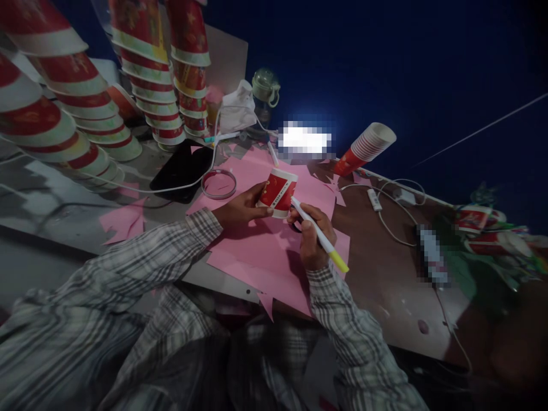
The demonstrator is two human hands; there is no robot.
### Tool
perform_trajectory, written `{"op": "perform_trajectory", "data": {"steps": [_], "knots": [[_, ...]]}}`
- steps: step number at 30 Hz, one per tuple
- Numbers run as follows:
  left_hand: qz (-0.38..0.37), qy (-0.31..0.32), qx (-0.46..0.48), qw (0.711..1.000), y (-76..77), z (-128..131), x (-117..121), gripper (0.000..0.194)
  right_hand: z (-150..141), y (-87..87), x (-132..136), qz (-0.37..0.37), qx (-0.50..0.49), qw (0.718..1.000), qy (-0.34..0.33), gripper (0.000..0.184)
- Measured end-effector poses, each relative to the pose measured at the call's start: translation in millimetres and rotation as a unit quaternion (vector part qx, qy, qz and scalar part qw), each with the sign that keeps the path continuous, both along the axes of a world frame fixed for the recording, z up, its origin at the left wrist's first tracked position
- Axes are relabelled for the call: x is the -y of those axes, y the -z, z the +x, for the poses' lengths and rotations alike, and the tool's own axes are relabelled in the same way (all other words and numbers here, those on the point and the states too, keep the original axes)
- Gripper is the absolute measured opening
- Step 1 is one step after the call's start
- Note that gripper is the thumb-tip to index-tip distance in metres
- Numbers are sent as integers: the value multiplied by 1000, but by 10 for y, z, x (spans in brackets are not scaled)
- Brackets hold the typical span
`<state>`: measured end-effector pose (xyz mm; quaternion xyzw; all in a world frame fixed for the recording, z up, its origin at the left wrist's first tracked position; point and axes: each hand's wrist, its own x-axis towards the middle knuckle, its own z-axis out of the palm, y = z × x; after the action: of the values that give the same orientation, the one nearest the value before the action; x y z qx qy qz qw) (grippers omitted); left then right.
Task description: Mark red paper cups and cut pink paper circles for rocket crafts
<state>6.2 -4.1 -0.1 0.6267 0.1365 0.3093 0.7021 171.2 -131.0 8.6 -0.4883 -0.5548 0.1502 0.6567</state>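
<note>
A red and white paper cup [279,191] lies tilted on its side in my left hand [246,206], whose fingers and thumb grip its left end. My right hand [315,231] is closed around a white marker [317,229] with a yellow end. The marker's upper tip is close to the cup's right edge; whether it touches I cannot tell. Something dark and ring-like, partly hidden, shows by the right fingers. Beneath both hands lie pink paper sheets [261,260], with pink scraps around them.
Tall stacks of paper cups [148,74] stand at the left. A black tablet-like object [184,170], a tape ring [218,184] and a lidded bottle [265,91] are nearby. Another cup stack [366,148] leans at the back right. Cables [398,231] cross the brown tabletop [385,291].
</note>
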Motion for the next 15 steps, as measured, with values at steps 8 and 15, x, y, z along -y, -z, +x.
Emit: {"op": "perform_trajectory", "data": {"steps": [8,15], "knots": [[10,-12,-19,1000,-38,-15,11,66,1,8,31,-11,7,1000,-6,27],[-1,-29,-35,999,-34,-29,-2,68,35,111,-82,18,-83,995,53,44]]}}
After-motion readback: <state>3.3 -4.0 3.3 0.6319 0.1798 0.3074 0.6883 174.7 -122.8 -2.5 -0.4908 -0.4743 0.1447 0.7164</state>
